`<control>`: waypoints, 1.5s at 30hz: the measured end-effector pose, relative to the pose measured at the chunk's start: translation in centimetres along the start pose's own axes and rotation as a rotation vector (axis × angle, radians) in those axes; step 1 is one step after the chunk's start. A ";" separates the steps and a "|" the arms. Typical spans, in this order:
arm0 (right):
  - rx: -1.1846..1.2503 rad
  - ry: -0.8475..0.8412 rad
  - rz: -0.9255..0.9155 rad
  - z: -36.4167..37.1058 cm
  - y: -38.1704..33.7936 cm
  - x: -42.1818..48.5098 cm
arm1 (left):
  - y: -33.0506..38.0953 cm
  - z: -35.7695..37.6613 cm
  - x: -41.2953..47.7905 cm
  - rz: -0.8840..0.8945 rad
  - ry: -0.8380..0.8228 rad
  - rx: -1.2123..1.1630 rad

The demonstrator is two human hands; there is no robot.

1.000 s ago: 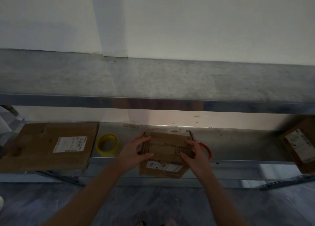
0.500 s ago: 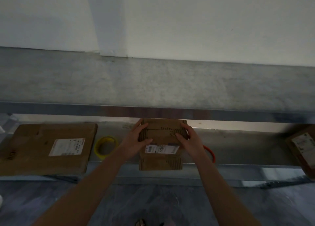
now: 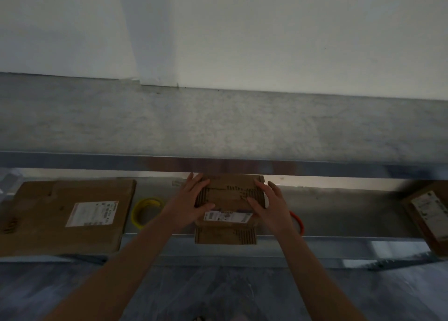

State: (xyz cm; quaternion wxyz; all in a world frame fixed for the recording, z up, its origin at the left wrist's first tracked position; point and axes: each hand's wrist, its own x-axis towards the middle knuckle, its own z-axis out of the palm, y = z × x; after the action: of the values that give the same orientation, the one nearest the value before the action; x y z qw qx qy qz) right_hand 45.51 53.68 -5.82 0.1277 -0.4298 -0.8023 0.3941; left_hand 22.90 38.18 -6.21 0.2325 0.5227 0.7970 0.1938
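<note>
A small brown cardboard box with a white label on its near side sits in the middle of the lower metal shelf, its front face hanging over the shelf's front edge. My left hand lies against the box's left side, fingers stretched along the top edge and thumb over the top near the label. My right hand lies against the right side, fingers spread, thumb on the top. Both hands clasp the box between them.
A large flat cardboard box with a white label lies left on the same shelf. A yellow ring sits between the two boxes; an orange ring peeks out behind my right wrist. Another labelled box stands far right. The upper shelf overhangs closely.
The small box has turned from a skewed angle to square with the shelf and slid further back under the upper shelf. Both hands moved with it, away from me.
</note>
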 end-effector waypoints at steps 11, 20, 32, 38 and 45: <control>-0.508 0.151 -0.527 1.0 -7.4 -3.0 | 0.9 -4.9 -4.9 0.133 0.130 0.358; -0.526 0.038 -0.715 15.1 -13.8 -5.9 | -12.7 -6.1 -11.8 0.067 0.012 0.455; -0.439 -0.117 0.001 25.7 -11.1 -6.9 | -18.0 -3.1 -10.5 0.252 -0.137 0.617; -0.364 0.009 0.003 25.7 -12.3 -6.0 | -18.4 -3.2 -9.0 0.221 -0.130 0.569; -0.230 0.037 -0.069 22.4 -15.4 -7.6 | -16.8 -8.0 -10.4 0.392 -0.070 0.090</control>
State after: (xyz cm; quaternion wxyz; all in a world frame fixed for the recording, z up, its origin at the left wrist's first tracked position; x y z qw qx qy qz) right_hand 28.78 31.06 -8.07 0.1059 -0.4210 -0.8540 0.2867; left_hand 9.40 21.66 -7.21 0.1944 0.6842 0.6792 0.1811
